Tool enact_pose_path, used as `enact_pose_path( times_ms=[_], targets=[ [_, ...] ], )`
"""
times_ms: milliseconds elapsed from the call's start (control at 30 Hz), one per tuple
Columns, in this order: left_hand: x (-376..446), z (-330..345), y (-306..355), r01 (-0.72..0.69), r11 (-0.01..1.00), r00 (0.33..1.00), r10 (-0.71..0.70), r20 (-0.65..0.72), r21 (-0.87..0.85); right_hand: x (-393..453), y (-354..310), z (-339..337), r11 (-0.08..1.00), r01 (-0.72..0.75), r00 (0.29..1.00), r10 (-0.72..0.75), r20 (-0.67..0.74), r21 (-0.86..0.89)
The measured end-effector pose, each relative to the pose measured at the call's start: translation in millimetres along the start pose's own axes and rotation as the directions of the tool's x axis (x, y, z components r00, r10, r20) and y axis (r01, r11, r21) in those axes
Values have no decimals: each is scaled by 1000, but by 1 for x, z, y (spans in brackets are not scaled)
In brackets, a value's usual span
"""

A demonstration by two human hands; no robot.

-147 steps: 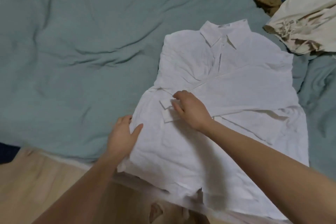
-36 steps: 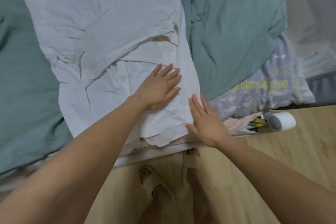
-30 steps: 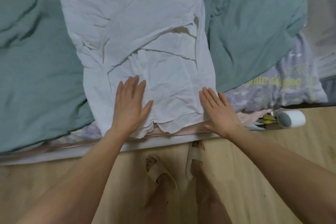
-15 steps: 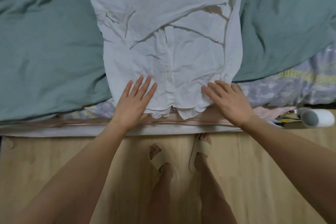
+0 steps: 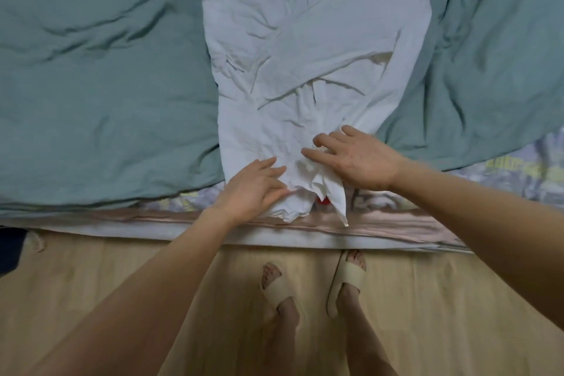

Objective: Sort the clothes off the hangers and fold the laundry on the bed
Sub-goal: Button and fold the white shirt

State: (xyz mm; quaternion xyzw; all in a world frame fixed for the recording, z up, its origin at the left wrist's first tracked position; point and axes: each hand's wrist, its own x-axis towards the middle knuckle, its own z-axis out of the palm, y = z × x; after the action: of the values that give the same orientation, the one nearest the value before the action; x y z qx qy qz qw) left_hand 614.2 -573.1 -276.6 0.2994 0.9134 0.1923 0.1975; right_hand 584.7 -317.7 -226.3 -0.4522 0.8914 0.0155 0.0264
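Both hands, left (image 5: pixel 254 186) and right (image 5: pixel 355 159), pinched the shirt (image 5: pixel 305 40) hem; its length ran straight away from them up the bed (image 5: pixel 91 85).

white shirt (image 5: pixel 305 40) flat on bed (image 5: pixel 91 85) | left hand (image 5: pixel 253 189), right hand (image 5: pixel 360 162) gripping hem
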Motion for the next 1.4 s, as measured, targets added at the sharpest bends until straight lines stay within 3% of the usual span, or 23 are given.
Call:
enact_pose_path(
  times_ms=[67, 133, 200, 233, 300, 367, 433, 500, 567, 667, 733, 767, 900, 967, 1133, 1267, 1400],
  targets=[
    [-6, -1, 1, 34, 996, 999, -36, -23, -82, 12, 6, 1, 993, 114, 988, -111, 107, -25],
    [-14, 0, 1, 148, 975, 957, -183, -225, -162, 22, 15, 8, 977, 200, 956, -178, 231, -76],
    [-22, 2, 1, 370, 890, 786, -452, -421, -266, 29, 17, 11, 971, 218, 924, -174, 340, -97],
    [-24, 1, 2, 475, 803, 695, -593, -407, -360, 33, 16, 10, 975, 201, 919, -154, 362, -96],
    [-25, -2, 2, 608, 554, 574, -802, -168, -568, 39, 9, 7, 982, 161, 907, -110, 406, -95],
    [-23, -3, 1, 659, 373, 531, -845, 53, -653, 42, 4, 8, 988, 121, 902, -69, 425, -98],
    [-23, -3, 0, 651, 350, 517, -854, 56, -673, 42, 1, 15, 982, 111, 908, -38, 416, -153],
    [-21, -8, 2, 602, 350, 521, -853, 22, -717, 41, 3, 26, 981, 101, 936, -38, 349, -165],
    [-23, -14, 6, 443, 363, 600, -799, -30, -820, 41, 3, 27, 997, 35, 968, -15, 251, -74],
    [-27, -28, 10, 218, 433, 735, -663, -145, -875, 40, -1, 15, 983, -154, 979, 138, 153, 100],
    [-26, -45, 16, 152, 499, 777, -594, -209, -853, 35, 0, 0, 920, -315, 948, 295, 117, 231],
    [-25, -58, 19, 151, 491, 791, -581, -194, -858, 33, 2, -13, 875, -395, 918, 376, 122, 279],
    [-19, -115, 27, 216, 277, 887, -456, 70, -936, 31, 10, -60, 702, -570, 812, 560, 163, 427],
    [-14, -142, 28, 227, 288, 924, -365, 112, -930, 33, 16, -78, 614, -619, 763, 620, 186, 490],
    [17, -199, 30, 259, 380, 932, -341, 126, -888, 44, 45, -110, 469, -659, 662, 733, 157, 589],
    [64, -236, 34, 200, 153, 870, -482, 104, -968, 65, 84, -125, 372, -662, 593, 791, 152, 650],
    [122, -267, 21, 88, 7, 854, -516, 72, -996, 97, 142, -133, 303, -650, 530, 838, 130, 697]
  ],
)
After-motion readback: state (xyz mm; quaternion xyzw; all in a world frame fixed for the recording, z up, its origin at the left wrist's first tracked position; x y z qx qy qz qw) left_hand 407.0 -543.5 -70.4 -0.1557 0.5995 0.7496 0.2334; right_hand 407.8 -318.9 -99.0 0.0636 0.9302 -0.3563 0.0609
